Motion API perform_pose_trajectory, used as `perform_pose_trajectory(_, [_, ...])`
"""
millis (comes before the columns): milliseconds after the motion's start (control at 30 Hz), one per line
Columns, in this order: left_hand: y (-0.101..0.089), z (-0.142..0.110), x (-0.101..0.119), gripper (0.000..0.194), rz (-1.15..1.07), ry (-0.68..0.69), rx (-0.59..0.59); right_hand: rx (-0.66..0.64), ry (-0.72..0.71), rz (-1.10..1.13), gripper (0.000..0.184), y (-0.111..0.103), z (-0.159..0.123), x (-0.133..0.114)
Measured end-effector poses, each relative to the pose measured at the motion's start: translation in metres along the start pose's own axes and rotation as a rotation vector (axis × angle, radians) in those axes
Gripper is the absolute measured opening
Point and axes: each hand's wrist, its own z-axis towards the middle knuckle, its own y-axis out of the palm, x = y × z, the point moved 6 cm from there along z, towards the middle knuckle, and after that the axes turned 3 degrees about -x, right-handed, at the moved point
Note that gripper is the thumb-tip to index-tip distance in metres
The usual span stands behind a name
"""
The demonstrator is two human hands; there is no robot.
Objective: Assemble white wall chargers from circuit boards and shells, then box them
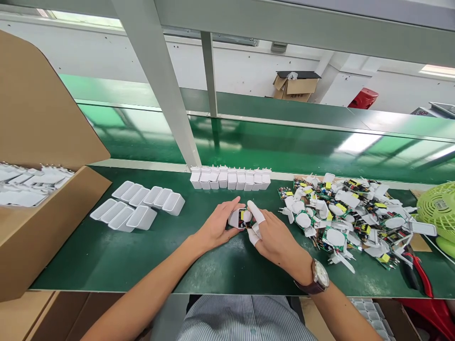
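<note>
My left hand is closed around a white plastic charger housing just above the green bench. My right hand, with white finger cots on the thumb and a finger, grips a small circuit board with a yellow part and a white disc. The board sits at the open end of the housing, partly inside it; how deep it reaches is hidden by my fingers. Behind my hands stands a row of white housings with pins on top. Open empty white housings lie in groups to the left.
A heap of circuit boards with white parts covers the right of the bench. Pliers with red and black handles and a green fan are at far right. A cardboard box with white pieces stands at left.
</note>
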Motion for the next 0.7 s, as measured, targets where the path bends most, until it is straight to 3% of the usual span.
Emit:
perform_pose_trajectory(167, [0.003, -0.001, 0.004, 0.088, -0.099, 0.005, -0.040, -0.032, 0.036, 0.034, 0.064, 0.006, 0.000, 0.004])
perform_pose_trajectory(367, [0.005, -0.005, -0.003, 0.074, -0.286, -0.143, -0.125, 0.089, 0.114, 0.335, 0.035, 0.001, -0.005, 0.029])
perform_pose_trajectory(567, [-0.001, -0.006, -0.024, 0.064, -0.394, -0.295, -0.116, -0.012, -0.101, 0.383, 0.045, 0.025, 0.005, 0.033])
perform_pose_trajectory(700, [-0.003, -0.004, -0.022, 0.071, -0.398, -0.283, -0.074, 0.007, -0.189, 0.293, 0.046, 0.040, 0.016, 0.035])
